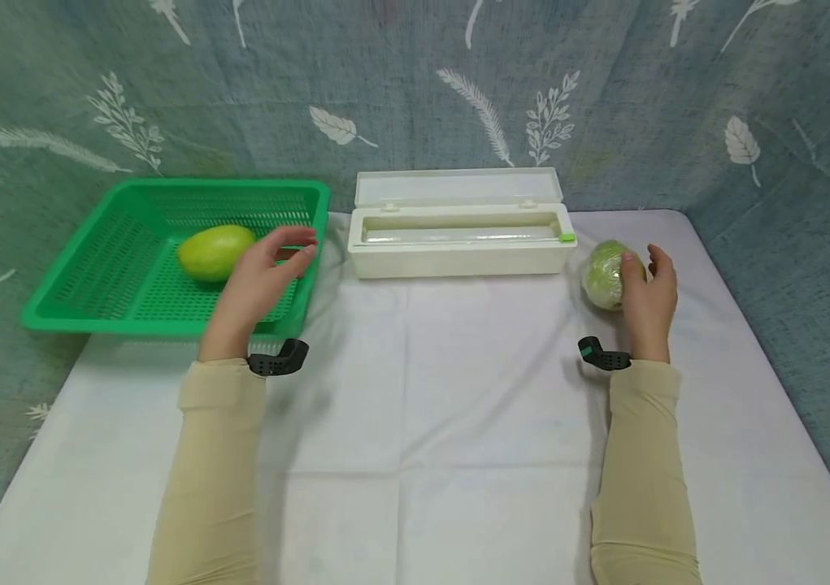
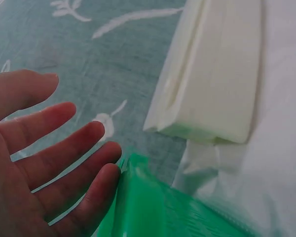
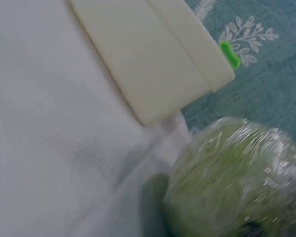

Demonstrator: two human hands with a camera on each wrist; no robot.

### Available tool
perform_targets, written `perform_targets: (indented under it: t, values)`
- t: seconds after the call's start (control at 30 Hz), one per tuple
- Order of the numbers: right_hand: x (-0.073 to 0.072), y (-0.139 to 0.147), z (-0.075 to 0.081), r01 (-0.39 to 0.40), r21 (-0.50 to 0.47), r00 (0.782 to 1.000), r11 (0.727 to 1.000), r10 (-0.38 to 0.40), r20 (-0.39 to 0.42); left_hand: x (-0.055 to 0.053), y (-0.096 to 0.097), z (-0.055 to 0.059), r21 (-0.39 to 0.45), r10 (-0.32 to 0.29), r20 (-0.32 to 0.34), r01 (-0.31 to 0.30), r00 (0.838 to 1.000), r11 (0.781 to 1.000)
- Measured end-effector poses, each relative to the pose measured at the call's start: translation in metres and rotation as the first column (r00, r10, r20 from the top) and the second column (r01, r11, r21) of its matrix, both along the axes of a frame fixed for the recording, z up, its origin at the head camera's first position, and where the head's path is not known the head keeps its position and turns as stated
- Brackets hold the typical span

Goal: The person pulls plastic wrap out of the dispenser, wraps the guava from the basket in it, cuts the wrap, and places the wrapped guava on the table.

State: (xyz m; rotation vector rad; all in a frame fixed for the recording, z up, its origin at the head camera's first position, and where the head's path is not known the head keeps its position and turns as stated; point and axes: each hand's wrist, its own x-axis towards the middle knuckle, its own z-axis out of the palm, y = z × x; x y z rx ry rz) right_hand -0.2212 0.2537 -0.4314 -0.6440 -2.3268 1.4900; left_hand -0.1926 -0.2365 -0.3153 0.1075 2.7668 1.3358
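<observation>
A round green fruit [image 1: 603,276] wrapped in clear film sits on the right of the table. My right hand [image 1: 650,305] is at its right side, the thumb overlapping it in the head view and the other fingers apart from it. The film's creases shine on the fruit [image 3: 237,180] in the right wrist view, where no fingers show. My left hand [image 1: 257,280] is over the right side of a green basket [image 1: 56,313], fingers spread and holding nothing; in the left wrist view its fingertips overlap the basket rim [image 2: 143,197]. Inside the basket lies an oval yellow-green fruit [image 1: 213,253].
A long white film dispenser [image 1: 458,262] stands at the back middle, its lid [image 1: 458,187] raised and a film roll inside. A small green tab [image 1: 567,238] sits at its right end. White cloth [image 1: 488,390] covers the table; a leaf-patterned curtain [image 1: 400,89] hangs behind.
</observation>
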Motion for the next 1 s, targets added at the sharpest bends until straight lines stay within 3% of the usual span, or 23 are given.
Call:
perform_targets:
  t: [0.07,0.17,0.27,0.37,0.47,0.57,0.63,0.77,0.87,1.0]
  values:
    - [0.002,-0.003,0.008,0.031,0.063,0.998,0.997,-0.027,-0.062,-0.006,0.003,-0.002,-0.06,-0.023,-0.005,0.023,1.0,0.998]
    - [0.015,-0.021,0.041,0.077,0.147,0.983,0.986,-0.05,-0.174,-0.015,0.012,-0.002,-0.132,-0.059,-0.013,0.057,0.998,0.99]
    - [0.014,-0.027,0.051,0.12,0.246,0.96,0.962,-0.05,-0.276,-0.023,0.024,-0.003,-0.189,-0.102,-0.027,0.095,0.994,0.977]
    - [0.011,-0.038,0.058,0.118,0.342,0.953,0.932,-0.009,-0.304,-0.03,0.039,-0.003,-0.262,-0.151,0.002,0.146,0.989,0.954]
    - [0.005,-0.05,0.063,0.025,0.422,0.957,0.906,0.1,-0.272,-0.036,0.054,-0.003,-0.348,-0.225,0.066,0.234,0.972,0.908]
    - [-0.003,-0.06,0.065,-0.144,0.485,0.953,0.862,0.253,-0.166,-0.043,0.068,-0.004,-0.42,-0.281,0.11,0.301,0.953,0.856]
    - [-0.01,-0.064,0.066,-0.279,0.521,0.93,0.807,0.362,-0.062,-0.047,0.073,-0.005,-0.468,-0.286,0.127,0.311,0.95,0.827]
    - [-0.023,-0.069,0.069,-0.485,0.592,0.852,0.644,0.501,0.153,-0.053,0.079,-0.004,-0.576,-0.255,0.168,0.305,0.952,0.759]
    - [-0.031,-0.072,0.073,-0.556,0.659,0.811,0.508,0.507,0.293,-0.057,0.083,-0.002,-0.655,-0.252,0.165,0.297,0.954,0.695]
    - [-0.04,-0.081,0.083,-0.635,0.694,0.756,0.339,0.458,0.468,-0.063,0.087,0.003,-0.699,-0.224,0.161,0.271,0.961,0.662]
